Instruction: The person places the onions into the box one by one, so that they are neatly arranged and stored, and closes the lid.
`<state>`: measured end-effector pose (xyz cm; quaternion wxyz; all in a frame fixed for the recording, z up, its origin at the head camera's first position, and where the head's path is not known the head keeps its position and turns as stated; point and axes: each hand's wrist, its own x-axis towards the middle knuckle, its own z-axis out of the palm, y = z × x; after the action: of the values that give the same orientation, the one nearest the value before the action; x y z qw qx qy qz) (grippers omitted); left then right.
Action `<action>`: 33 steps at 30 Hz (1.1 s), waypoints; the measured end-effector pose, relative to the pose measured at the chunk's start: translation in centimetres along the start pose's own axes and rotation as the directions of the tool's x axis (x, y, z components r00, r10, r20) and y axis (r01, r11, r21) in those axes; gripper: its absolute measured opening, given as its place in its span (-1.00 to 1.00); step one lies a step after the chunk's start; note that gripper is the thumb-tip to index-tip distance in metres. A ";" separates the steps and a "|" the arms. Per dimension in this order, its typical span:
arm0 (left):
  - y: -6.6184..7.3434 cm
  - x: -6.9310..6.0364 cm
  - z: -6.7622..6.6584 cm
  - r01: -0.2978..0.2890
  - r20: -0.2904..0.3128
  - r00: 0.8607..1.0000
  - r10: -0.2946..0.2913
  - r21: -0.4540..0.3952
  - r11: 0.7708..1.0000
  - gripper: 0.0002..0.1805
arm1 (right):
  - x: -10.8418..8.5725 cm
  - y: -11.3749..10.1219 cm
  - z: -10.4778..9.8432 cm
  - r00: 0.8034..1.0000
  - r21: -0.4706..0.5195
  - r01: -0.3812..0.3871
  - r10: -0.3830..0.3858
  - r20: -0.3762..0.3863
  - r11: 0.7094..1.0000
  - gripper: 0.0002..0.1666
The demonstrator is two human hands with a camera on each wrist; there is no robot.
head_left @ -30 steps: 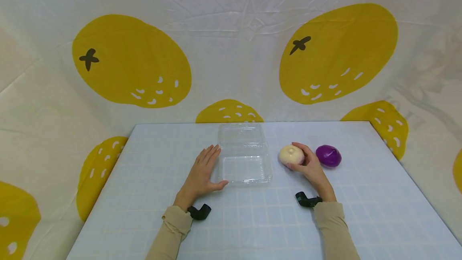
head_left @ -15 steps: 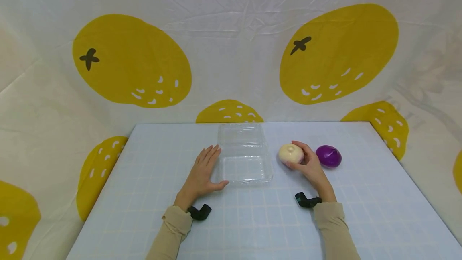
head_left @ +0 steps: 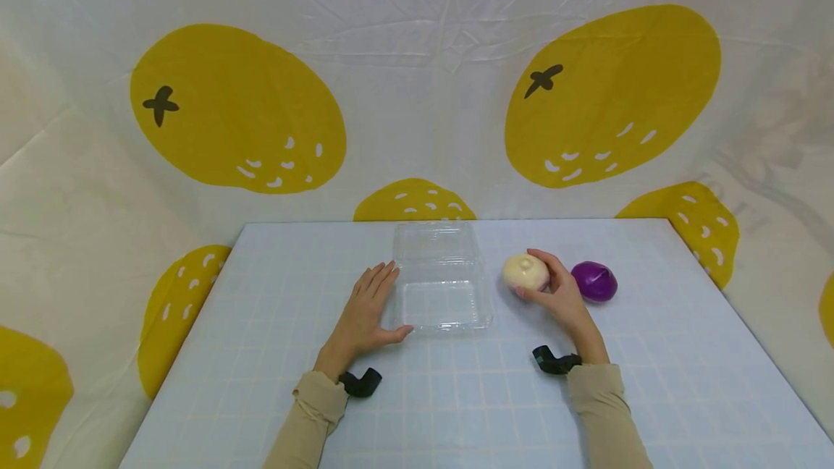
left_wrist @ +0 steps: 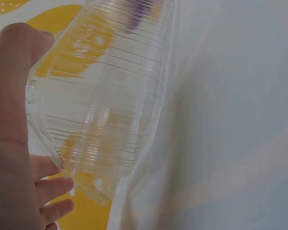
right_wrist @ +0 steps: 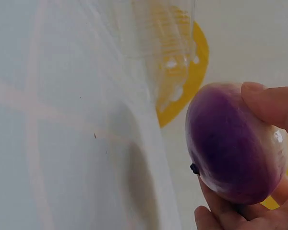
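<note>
A clear plastic box (head_left: pixel 441 302) lies with its lid folded back at the middle of the table. My left hand (head_left: pixel 365 310) rests against the box's left side, fingers spread and thumb at the near corner; the left wrist view shows the thumb and fingertips along the clear plastic (left_wrist: pixel 101 96). To the right of the box, my right hand (head_left: pixel 565 302) grips a cream and purple round vegetable (head_left: pixel 525 272). In the right wrist view its purple underside (right_wrist: pixel 225 143) shows between thumb and fingers, above the table. A purple vegetable (head_left: pixel 594 281) sits just right of that hand.
The table (head_left: pixel 456 411) has a pale blue checked cover. Behind it hangs a white cloth (head_left: pixel 423 114) with large yellow fruit prints, meeting the table's far edge close behind the box lid. A black wrist device is on each wrist.
My right hand has moved slightly away from me with the cream and purple vegetable in its grip. The left hand and the box have stayed put.
</note>
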<state>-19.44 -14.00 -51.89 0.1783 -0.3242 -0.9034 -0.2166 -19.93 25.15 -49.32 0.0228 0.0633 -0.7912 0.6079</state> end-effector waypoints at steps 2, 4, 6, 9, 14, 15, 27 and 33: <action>0.0 0.0 0.0 -0.004 -0.005 1.000 0.004 -0.001 1.000 0.10 | 0.0 -0.2 0.1 1.000 0.001 0.025 -0.025 -0.002 1.000 -0.07; -0.1 0.0 0.0 -0.007 -0.011 1.000 0.007 -0.004 1.000 0.10 | 0.1 -0.5 0.3 0.999 0.005 0.043 -0.043 -0.004 0.999 -0.08; -0.1 -0.1 0.0 -0.010 -0.015 1.000 0.010 -0.006 1.000 0.10 | 0.1 -0.7 0.4 0.998 0.018 0.061 -0.061 -0.001 0.998 -0.08; -0.1 0.0 0.1 -0.018 -0.023 1.000 0.018 -0.010 1.000 0.10 | 0.1 -1.2 0.6 0.995 0.052 0.096 -0.096 0.002 0.994 -0.09; -0.2 0.0 0.1 -0.020 -0.022 1.000 0.019 -0.012 1.000 0.09 | 0.2 -2.1 1.0 0.990 0.096 0.140 -0.142 0.015 0.985 -0.10; -0.2 0.0 0.1 -0.018 -0.019 1.000 0.018 -0.013 1.000 0.09 | 0.1 -2.3 1.1 0.989 0.099 0.144 -0.147 0.018 0.985 -0.10; 0.0 -0.1 0.2 -0.021 -0.028 0.999 0.021 -0.023 1.000 0.09 | -0.2 -4.6 2.4 0.980 0.110 0.191 -0.196 0.030 0.975 -0.10; -0.1 -0.1 0.2 -0.038 -0.046 0.998 0.038 -0.012 0.999 0.08 | -0.2 -5.7 3.6 0.969 0.112 0.235 -0.242 0.055 0.966 -0.11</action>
<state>-19.47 -13.99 -52.11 0.2008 -0.3374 -0.8915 -0.2261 -18.83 20.26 -44.79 0.0653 0.1800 -0.7452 0.6387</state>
